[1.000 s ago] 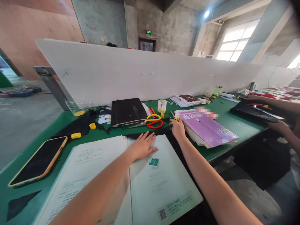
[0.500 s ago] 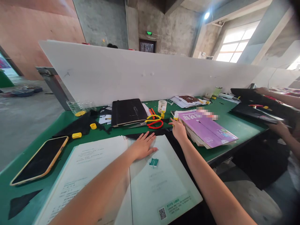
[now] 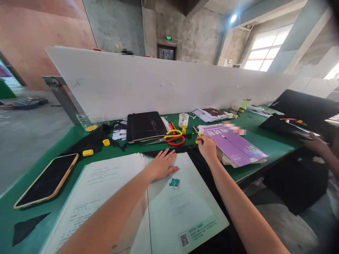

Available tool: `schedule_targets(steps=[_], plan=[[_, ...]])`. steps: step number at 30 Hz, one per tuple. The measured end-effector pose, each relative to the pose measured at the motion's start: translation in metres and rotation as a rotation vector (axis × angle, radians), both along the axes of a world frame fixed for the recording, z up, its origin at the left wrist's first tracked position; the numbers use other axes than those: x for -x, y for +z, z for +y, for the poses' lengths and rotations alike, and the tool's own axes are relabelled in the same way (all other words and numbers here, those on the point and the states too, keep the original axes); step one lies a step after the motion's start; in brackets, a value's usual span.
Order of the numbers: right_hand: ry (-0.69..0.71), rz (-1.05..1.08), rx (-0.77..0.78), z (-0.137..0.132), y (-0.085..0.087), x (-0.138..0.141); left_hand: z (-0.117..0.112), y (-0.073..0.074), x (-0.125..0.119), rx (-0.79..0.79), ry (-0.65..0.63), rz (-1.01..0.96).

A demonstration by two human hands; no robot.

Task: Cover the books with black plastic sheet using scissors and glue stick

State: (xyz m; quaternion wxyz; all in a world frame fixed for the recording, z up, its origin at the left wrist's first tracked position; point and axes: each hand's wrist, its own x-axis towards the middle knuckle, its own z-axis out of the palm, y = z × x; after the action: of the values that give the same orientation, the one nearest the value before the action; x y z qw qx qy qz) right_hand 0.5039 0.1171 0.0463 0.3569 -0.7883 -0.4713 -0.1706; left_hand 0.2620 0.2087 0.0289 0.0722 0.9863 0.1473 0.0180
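An open book [image 3: 182, 204] lies on black cloth [image 3: 209, 183] that shows along its right and upper edges. My left hand [image 3: 162, 165] rests flat on the upper part of the right-hand page, fingers spread. Beyond that page, my right hand [image 3: 208, 146] has its fingers closed around a yellow-and-white glue stick [image 3: 199, 135], held upright beside the purple book [image 3: 235, 144]. A second glue stick [image 3: 184, 127] stands to its left, by scissors [image 3: 176, 137] with yellow and red handles. The lower end of the held stick is partly hidden by my fingers.
A phone [image 3: 47, 180], yellow caps [image 3: 88, 152] and black scraps [image 3: 28, 229] lie on the left. Behind are a black-covered book [image 3: 145, 126], a clear cup [image 3: 183, 120] and a white partition [image 3: 159, 86]. At right, another person's hand [image 3: 316, 144] holds black material.
My right hand has shifted slightly right and nearer, its fingers now closed on the glue stick, which tilts a little. My left hand stays put. The other person's black cover has been raised.
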Motion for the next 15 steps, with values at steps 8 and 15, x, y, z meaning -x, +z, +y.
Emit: schedule_targets(steps=[8,15], plan=[[-0.04,0.158,0.088,-0.004,0.005,0.001,0.0,0.0,-0.001,-0.003,0.007,0.014],[-0.087,0.235,0.268,-0.013,0.012,-0.002,-0.002,0.002,0.0,0.006,0.007,0.0]])
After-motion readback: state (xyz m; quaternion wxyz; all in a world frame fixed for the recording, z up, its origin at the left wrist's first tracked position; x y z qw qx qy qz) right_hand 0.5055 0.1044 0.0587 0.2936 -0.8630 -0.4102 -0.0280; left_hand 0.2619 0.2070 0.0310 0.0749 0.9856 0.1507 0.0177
